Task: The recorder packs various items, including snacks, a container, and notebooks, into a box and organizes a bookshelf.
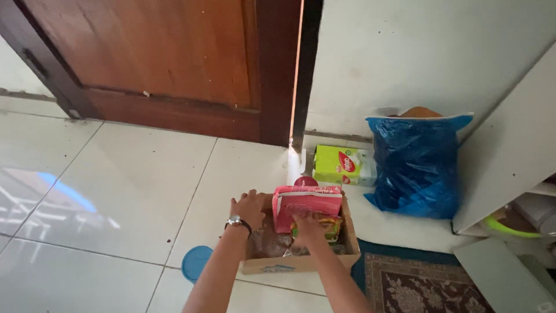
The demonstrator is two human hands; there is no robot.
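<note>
Cardboard box (301, 262) on the tiled floor (127, 191) is where both hands are. Left hand (248, 207) sits spread on the box's left rim, fingers loosely draped over the edge, more steadying than gripping; there's a watch (234, 221) on that wrist. Right hand (307, 227) is down inside the box, fingers pressed against the packets just under a pink packet (307, 204) that stands upright near the back. Can't tell if it's actually pinching anything or just pushing, since the fingertips are buried.

Handling guess: the pink packet looks like thin, crinkly foil or plastic, so light, floppy and a bit slick. I'd take it by the top edge or pinch both flat sides, not squeeze the middle. The box itself looks like soft, worn cardboard with flaps open, so it would likely sag if lifted by one rim; both sides or underneath seems safer. Other snack packets (321, 229) and something brownish are packed in around it.

Further out: a blue lid (196, 262) on the floor just left of the box, a green carton (341, 164) by the wall, a stuffed blue bag (414, 168) beside that, a patterned rug (417, 284) to the right, and a wooden door (168, 58) behind.
</note>
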